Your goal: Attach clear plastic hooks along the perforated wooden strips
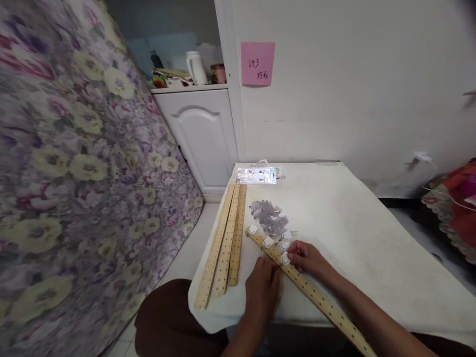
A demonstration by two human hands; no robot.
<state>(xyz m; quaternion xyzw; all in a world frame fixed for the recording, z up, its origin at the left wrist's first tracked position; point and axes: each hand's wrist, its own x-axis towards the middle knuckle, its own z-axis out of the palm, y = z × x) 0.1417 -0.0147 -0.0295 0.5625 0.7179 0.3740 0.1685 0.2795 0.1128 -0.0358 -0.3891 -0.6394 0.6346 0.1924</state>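
Note:
A long perforated wooden strip lies slanted across the white cloth-covered table. My left hand rests on the strip's near side with its fingers curled against it. My right hand pinches a small white clip at the strip's edge. Two more white clips sit on the strip further up, and another lies beside it. A pile of small clear packets with clips lies just beyond the strip's far end.
Three more perforated wooden strips lie side by side at the table's left edge. A clear blister pack sits at the far edge. A flowered mattress leans on the left; a white cabinet and wall stand behind.

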